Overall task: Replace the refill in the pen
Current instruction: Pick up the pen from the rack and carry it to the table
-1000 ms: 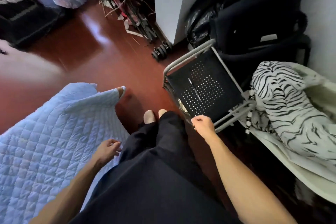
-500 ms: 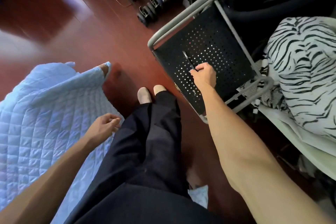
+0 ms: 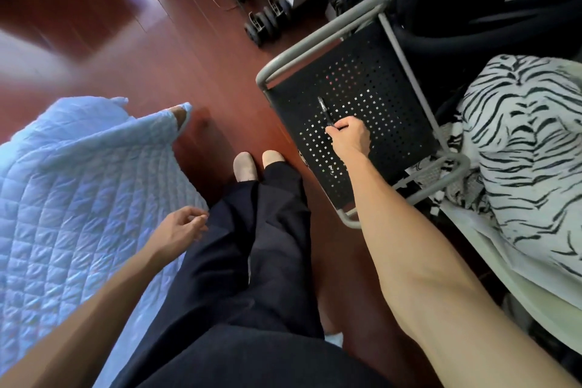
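The right hand (image 3: 351, 135), at two o'clock, pinches the near end of a dark pen (image 3: 325, 111) lying on the perforated black chair seat (image 3: 387, 98), while the left hand (image 3: 181, 227) hangs loosely curled, empty, at eight o'clock.

My chair's (image 3: 393, 123) black perforated seat carries 1 dark pen (image 3: 325, 111), lying under my right hand (image 3: 351, 135).

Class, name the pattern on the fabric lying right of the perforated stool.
Black-and-white zebra stripes on the fabric, clearest in the head view.
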`<state>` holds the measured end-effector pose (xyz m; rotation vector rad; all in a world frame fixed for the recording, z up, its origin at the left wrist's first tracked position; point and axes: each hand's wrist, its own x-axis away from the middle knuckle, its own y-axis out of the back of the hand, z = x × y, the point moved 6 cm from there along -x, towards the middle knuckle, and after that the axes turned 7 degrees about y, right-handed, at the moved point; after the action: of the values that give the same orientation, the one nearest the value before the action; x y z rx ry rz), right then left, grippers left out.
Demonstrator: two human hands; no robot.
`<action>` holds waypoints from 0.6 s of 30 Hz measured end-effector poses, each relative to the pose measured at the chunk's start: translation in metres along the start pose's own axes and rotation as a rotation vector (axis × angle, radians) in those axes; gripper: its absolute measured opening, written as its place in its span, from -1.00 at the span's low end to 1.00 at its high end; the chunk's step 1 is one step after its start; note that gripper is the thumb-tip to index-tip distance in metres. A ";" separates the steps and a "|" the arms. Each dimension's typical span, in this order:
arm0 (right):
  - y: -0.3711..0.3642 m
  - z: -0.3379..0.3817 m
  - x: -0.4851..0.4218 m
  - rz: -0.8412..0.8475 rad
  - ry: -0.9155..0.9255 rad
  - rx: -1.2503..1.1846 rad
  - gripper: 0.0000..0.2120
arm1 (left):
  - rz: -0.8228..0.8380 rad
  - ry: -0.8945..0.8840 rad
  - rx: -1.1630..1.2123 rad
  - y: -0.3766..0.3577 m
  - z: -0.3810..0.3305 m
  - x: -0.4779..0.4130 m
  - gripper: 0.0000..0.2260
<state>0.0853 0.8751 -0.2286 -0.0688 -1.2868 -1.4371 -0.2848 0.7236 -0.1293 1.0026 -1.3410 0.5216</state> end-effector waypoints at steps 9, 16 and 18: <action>0.078 0.034 0.109 0.052 0.193 -0.054 -0.89 | -0.063 -0.116 0.204 0.012 0.001 0.050 -0.85; 0.072 0.059 0.185 0.201 0.389 0.027 -0.93 | -0.133 -0.139 0.454 0.013 0.051 0.089 -0.87; 0.057 0.071 0.199 0.258 0.450 0.061 -0.92 | -0.166 -0.104 0.534 0.011 0.078 0.099 -0.87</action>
<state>0.0155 0.8066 -0.0330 0.1201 -0.9125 -1.1116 -0.3166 0.6422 -0.0373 1.5819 -1.2184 0.7287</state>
